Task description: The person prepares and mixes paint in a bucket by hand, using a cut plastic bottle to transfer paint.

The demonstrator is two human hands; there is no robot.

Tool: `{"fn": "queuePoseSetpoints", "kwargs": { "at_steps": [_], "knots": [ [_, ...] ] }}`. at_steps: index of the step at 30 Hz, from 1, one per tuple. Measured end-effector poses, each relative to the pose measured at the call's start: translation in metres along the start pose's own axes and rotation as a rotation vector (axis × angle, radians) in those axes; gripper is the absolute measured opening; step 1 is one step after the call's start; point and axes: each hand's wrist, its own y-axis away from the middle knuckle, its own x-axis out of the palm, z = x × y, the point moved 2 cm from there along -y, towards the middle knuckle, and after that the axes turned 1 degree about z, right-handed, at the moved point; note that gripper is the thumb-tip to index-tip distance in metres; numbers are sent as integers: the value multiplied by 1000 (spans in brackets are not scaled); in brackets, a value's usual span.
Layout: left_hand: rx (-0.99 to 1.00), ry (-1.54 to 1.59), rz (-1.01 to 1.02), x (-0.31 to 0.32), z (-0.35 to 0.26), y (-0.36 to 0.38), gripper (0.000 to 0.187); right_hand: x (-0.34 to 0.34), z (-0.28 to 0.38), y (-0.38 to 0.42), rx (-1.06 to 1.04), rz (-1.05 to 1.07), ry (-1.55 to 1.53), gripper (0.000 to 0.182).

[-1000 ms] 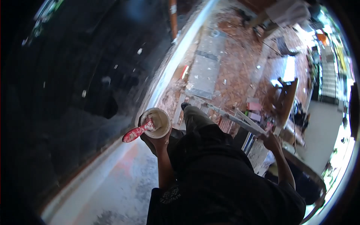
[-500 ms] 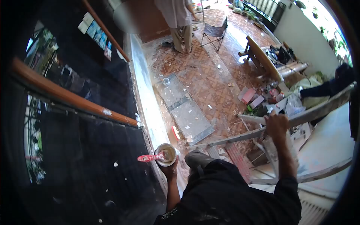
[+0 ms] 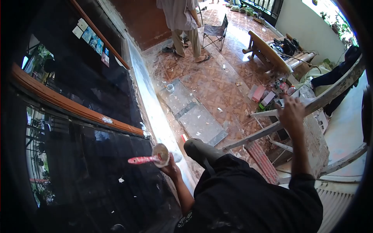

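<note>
Left hand (image 3: 171,167): the cup (image 3: 163,150) is gripped, its wall wrapped by the fingers; it is held out beside the dark glass (image 3: 89,167).
Cup: its mouth is turned up toward the camera, and a pale smear is seen inside.
Brush (image 3: 140,160): it is propped in the cup, its head lodged inside and its red handle, blotched with white, thrust out over the rim toward the glass.
Right hand (image 3: 292,114): it is raised at the ladder (image 3: 254,136), with the fingers bent; whether the rail is gripped or only touched cannot be told.
Ladder: its rail is slanted across the view under the right hand, and a red-streaked plank (image 3: 261,163) is seen below it.
Sill (image 3: 149,105): it is coated in white and run along the foot of the glass, which is crossed by a brown frame (image 3: 77,106).
Floor (image 3: 210,87): the tiles are littered with pale scraps; a grey board (image 3: 198,122) is laid near the sill, and a small tub (image 3: 170,88) is set on it.
Far side: a person (image 3: 178,17) in a pale shirt is seen standing beside a folding chair (image 3: 215,32); a bench (image 3: 272,54) is placed nearer the wall (image 3: 299,23), and a pink box (image 3: 258,93) is left among clutter.
</note>
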Motion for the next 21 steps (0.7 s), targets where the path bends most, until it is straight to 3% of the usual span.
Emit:
{"fn": "queuePoseSetpoints", "kwargs": {
  "at_steps": [1,2,3,5,6,10,11,13,15,16,19,21],
  "knots": [
    [31,56,60,5,6,-9,67,4,19,3,23,-39,-170,36],
    [89,-98,57,10,10,-18,67,27,40,4,24,-23,-249,33],
    [166,-120,86,17,22,-32,65,45,62,2,-75,-48,-440,35],
    [267,-94,141,40,43,-59,64,86,116,-16,-161,147,-637,37],
    [287,-51,172,57,50,-72,66,120,142,-31,-88,297,-681,38],
    [254,-35,328,121,67,-119,70,291,207,-79,-26,547,-677,43],
    [236,-14,312,140,59,-125,83,354,206,-80,52,555,-708,44],
    [280,2,316,173,57,-130,90,476,204,-84,211,559,-773,46],
    [254,15,341,204,66,-135,106,519,170,-74,643,743,-826,56],
    [241,21,354,220,71,-137,114,562,154,-65,708,655,-775,64],
    [326,-98,459,265,116,-147,129,647,88,-39,533,823,-657,70],
    [317,-82,527,306,166,-160,129,712,67,-27,603,904,-630,61]
  ]
}}
